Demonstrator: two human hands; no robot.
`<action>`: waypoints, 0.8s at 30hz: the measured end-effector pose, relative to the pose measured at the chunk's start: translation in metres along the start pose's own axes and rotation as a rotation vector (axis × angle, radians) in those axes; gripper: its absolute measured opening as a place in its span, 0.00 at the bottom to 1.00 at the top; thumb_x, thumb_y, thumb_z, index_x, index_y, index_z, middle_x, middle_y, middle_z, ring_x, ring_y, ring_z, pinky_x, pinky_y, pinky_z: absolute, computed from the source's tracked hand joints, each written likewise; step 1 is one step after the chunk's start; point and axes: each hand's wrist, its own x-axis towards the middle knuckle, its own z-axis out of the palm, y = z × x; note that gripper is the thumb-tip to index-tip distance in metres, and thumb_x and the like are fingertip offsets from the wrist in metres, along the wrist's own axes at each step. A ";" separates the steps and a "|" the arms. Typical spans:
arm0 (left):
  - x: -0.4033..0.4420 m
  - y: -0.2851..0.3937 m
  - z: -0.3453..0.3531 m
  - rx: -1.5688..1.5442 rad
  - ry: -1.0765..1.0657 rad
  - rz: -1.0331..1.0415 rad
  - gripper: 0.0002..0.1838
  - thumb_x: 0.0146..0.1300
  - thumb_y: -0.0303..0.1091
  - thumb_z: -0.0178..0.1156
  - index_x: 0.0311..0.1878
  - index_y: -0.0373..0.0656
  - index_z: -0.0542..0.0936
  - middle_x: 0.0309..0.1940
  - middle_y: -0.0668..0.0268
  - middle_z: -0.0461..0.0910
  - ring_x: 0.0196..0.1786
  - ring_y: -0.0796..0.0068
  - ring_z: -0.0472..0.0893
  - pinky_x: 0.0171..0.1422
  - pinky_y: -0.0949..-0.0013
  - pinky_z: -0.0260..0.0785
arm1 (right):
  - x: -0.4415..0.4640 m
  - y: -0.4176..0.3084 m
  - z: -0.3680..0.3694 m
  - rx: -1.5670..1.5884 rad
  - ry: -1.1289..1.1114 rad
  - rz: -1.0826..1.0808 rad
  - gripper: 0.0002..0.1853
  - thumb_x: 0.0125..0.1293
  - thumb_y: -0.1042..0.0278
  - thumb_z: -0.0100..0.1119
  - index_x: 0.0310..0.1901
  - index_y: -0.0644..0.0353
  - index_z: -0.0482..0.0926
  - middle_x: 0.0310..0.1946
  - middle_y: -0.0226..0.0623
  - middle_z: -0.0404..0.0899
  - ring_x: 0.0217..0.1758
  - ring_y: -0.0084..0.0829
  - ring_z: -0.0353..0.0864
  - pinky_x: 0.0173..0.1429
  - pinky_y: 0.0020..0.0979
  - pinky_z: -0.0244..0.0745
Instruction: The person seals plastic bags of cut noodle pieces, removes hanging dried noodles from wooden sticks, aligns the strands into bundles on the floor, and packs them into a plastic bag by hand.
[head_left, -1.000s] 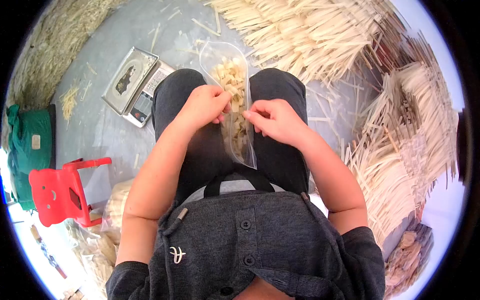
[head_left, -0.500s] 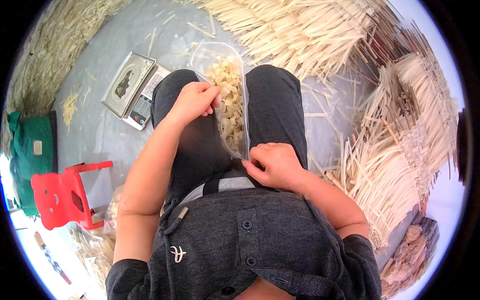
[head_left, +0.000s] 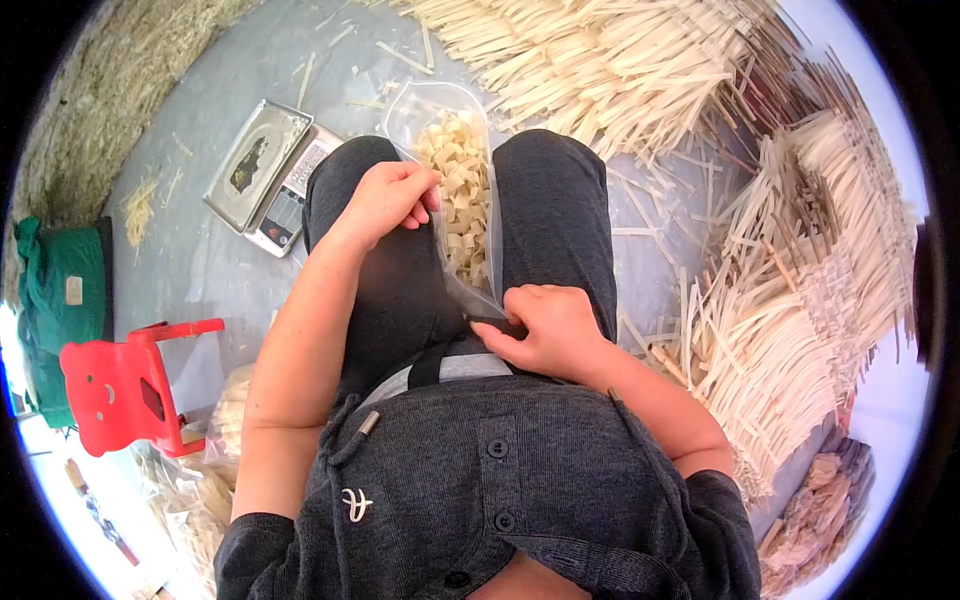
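A clear plastic bag (head_left: 408, 112) lies lengthwise between my knees, with many short, pale, curled pieces (head_left: 464, 190) inside it. Its left edge is pinched by my left hand (head_left: 398, 203), fingers closed, beside my left knee. Lower down, my right hand (head_left: 545, 328) is closed at the near right corner of the bag, its thumb stretched toward my lap.
A metal scale (head_left: 265, 175) stands on the grey floor left of my knees. A red bear-shaped chair (head_left: 110, 398) and a green bag (head_left: 62, 320) are at the left. Long pale strips (head_left: 600, 70) are heaped ahead and along the right.
My right hand has moved from the middle of the bag down to its near end. My left hand has shifted left, and more of the pieces show.
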 end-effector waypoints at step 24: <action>0.023 0.005 0.000 -0.074 -0.031 -0.145 0.13 0.60 0.37 0.55 0.28 0.39 0.81 0.25 0.67 0.80 0.26 0.80 0.77 0.30 0.76 0.72 | 0.017 0.009 0.018 0.057 0.153 -0.078 0.18 0.61 0.54 0.59 0.24 0.61 0.73 0.23 0.43 0.78 0.27 0.46 0.81 0.32 0.44 0.75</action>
